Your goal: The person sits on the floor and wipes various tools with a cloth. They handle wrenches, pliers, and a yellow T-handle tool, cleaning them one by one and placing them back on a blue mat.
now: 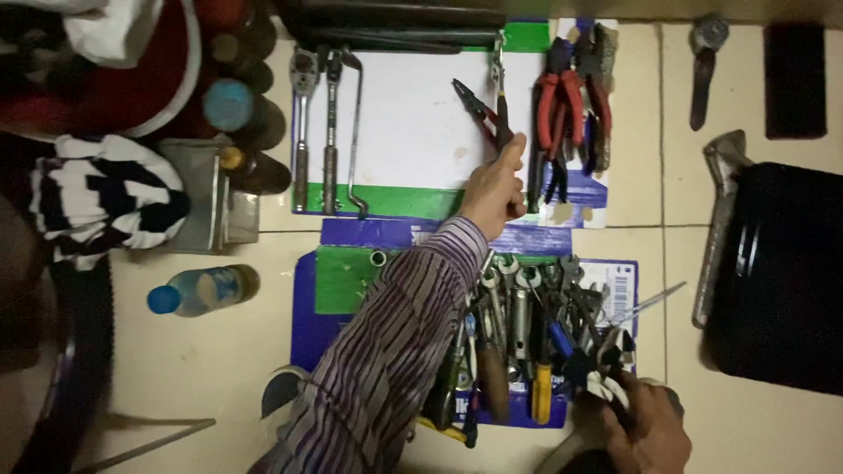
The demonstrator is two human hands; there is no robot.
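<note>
The left hand (pixel 494 189) reaches over the white board (pixel 413 118), its grip clamped on dark pliers (pixel 500 118) at the board's right edge — beside the red-handled pliers (pixel 566 105). Below the board, the right hand (pixel 645 434) grips a tool (pixel 606 364) pulled from the tool pile (pixel 527 333). Laying each piece parallel to the ratchets (pixel 316 123) — evenly apart — seems wise.

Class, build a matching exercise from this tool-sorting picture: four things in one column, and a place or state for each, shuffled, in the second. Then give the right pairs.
Things
1. left hand
2. right hand
3. ratchet wrenches
4. plastic bottle

Places or states
A. lying on the tiled floor, blue cap
B. side by side at the white sheet's left edge
C. holding dark pliers on the white sheet
D. gripping a tool at the bottom right

Pairs: 1-C, 2-D, 3-B, 4-A
</note>
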